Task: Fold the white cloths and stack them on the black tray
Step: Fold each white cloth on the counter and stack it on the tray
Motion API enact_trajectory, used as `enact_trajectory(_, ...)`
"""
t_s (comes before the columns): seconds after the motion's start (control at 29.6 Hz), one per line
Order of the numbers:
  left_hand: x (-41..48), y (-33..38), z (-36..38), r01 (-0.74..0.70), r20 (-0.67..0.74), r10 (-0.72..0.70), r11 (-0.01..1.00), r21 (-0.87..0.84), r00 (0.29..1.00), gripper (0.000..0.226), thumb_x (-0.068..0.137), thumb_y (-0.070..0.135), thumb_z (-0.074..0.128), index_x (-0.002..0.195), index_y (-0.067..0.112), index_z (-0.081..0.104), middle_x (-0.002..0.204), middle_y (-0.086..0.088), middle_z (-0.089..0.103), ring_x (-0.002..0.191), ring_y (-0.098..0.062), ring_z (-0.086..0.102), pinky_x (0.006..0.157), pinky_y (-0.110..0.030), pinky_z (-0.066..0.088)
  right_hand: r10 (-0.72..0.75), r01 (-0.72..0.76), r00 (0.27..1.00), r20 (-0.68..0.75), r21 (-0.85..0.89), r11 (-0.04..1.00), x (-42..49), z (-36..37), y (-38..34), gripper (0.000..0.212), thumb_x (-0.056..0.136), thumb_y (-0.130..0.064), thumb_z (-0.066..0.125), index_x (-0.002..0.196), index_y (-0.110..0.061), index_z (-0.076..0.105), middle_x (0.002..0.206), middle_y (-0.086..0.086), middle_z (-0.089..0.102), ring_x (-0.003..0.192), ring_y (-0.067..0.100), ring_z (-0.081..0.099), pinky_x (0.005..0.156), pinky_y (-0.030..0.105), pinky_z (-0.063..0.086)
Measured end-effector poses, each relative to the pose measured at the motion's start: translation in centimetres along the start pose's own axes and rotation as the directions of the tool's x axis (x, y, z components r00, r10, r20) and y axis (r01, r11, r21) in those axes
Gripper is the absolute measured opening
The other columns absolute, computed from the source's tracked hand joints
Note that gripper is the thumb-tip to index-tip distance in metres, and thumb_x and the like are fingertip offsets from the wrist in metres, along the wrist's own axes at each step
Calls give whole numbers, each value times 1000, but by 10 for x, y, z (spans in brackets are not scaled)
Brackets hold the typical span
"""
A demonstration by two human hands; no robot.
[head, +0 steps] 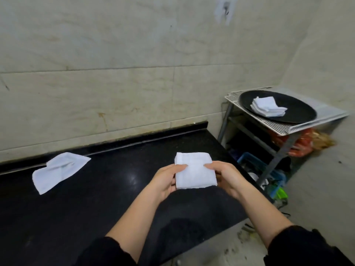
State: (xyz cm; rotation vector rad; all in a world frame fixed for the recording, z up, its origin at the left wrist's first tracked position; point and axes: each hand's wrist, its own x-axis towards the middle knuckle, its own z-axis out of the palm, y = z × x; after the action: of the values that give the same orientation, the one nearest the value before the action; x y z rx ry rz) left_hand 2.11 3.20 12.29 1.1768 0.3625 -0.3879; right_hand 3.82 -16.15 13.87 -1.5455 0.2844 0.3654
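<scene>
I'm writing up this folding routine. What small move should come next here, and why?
Probably carry the folded cloth right and set it on the stack on the black tray. The left hand and right hand pinch it in a compact square like those stacked; the unfolded cloth on the counter can wait.

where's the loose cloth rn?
Head view, left side: the loose cloth lies on the black counter near the back wall, well left of the folded cloth being held.

This looks like a kitchen service area. A black stone counter point(96, 198) meets stained beige wall tiles point(115, 89), and beside it a metal rack point(278, 128) stands over plastic crates point(249, 160).
</scene>
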Motion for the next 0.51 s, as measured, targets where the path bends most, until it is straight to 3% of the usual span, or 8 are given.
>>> enact_trajectory(0.14,22,8,70,4,67,-9,998,67,998,22,87,17,67,109,11,66,104,-8,74,97,-24,71,77,-38,59,-41,43,996,-79,31,999,4,-69,-21,22,80,-13,70,101,-9,73,109,19,70,93,32,63,80,40,51)
enact_trajectory(0.27,56,20,131,-10,126,-7,992,127,992,23,88,17,66,111,12,64,108,-9,72,101,-25,69,86,-42,57,-87,94,986,-142,43,995,21,-130,-44,21,81,-13,70,101,-9,73,100,17,72,84,26,65,69,35,51)
enact_trajectory(0.37,87,31,164,-17,163,-6,990,138,987,32,87,18,68,117,11,63,109,-9,72,100,-24,70,79,-40,59,-104,114,980,-171,47,992,40,-163,-62,21,81,-12,69,102,-7,73,95,14,71,78,25,61,66,34,48)
enact_trajectory(0.51,134,46,211,-16,190,-13,988,151,982,31,87,18,67,117,8,63,106,-8,74,91,-20,72,62,-32,58,-110,119,976,-190,35,992,73,-208,-90,19,82,-12,66,100,-9,72,76,2,68,59,13,58,50,22,45)
